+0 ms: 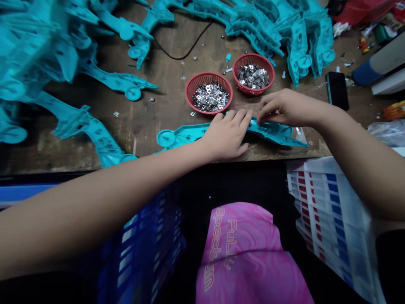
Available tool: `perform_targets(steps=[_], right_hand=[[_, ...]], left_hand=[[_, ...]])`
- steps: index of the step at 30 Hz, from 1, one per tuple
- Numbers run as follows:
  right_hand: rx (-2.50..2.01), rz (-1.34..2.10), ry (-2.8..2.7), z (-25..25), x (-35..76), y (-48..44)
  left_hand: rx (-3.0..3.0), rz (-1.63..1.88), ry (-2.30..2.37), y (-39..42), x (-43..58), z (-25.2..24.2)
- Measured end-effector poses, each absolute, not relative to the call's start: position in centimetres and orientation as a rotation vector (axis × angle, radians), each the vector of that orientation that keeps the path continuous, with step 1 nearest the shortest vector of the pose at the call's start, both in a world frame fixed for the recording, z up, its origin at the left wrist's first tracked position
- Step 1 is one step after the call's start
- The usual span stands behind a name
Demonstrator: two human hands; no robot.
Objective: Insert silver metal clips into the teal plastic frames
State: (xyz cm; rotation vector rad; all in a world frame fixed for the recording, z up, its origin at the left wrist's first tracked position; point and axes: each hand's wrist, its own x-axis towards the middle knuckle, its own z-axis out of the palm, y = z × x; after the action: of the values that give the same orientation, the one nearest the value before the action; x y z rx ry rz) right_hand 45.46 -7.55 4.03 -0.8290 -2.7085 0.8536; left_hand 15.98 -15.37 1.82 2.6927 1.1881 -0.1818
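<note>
A long teal plastic part [190, 133] lies along the front edge of the table, a round disc at its left end. Across its middle rests my left hand [226, 134], palm down with fingers stretched out over the part. My right hand [280, 109] is just to the right, thumb and fingertips pinched together at the part's upper edge. What sits between those fingertips is hidden. Behind the part stand two red baskets: the nearer basket [189, 99] and the farther basket [234, 79], each holding many small metal clips [210, 96].
Piles of similar teal parts [47, 46] cover the left side, and more teal parts [297, 38] lie at the back right. A phone [338, 90] rests on the right. Below the table edge are a blue crate [142, 245] and a white crate [329, 202].
</note>
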Motion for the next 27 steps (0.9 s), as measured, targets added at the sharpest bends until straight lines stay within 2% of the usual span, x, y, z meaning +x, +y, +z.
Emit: perform_targets(steps=[5,8,10,13,16,19,22,27], right_hand=[[-0.826,0.772,-2.783,2.9,45.3,-7.4],[-0.899,0.755,-2.776,4.5,45.1,-7.7],[-1.107,0.676,-2.714,6.5,45.1,-7.7],[-1.672,0.316,-2.688,8.5,45.6,-6.7],[-1.988,-0.042,-2.957,7.0,45.9,-5.2],[-1.852,-0.164,-3.202,3.5,45.4,-4.3],[-1.696,-0.167,-3.181,1.4,44.9,-4.1],[-1.837,-0.03,-2.956,3.5,45.9,-5.8]], left_hand=[[2.678,-0.192,1.183,-14.7,16.1,1.8],[2.679,-0.188,1.178,-14.6,16.1,2.0],[2.683,-0.189,1.186,-14.6,16.2,2.1],[2.693,-0.194,1.187,-14.5,16.2,2.2],[2.702,-0.198,1.177,-14.3,16.1,2.0],[2.698,-0.191,1.171,-14.0,15.9,1.7],[2.672,-0.156,1.157,-13.6,15.7,1.5],[2.625,-0.092,1.148,-13.2,15.6,1.2]])
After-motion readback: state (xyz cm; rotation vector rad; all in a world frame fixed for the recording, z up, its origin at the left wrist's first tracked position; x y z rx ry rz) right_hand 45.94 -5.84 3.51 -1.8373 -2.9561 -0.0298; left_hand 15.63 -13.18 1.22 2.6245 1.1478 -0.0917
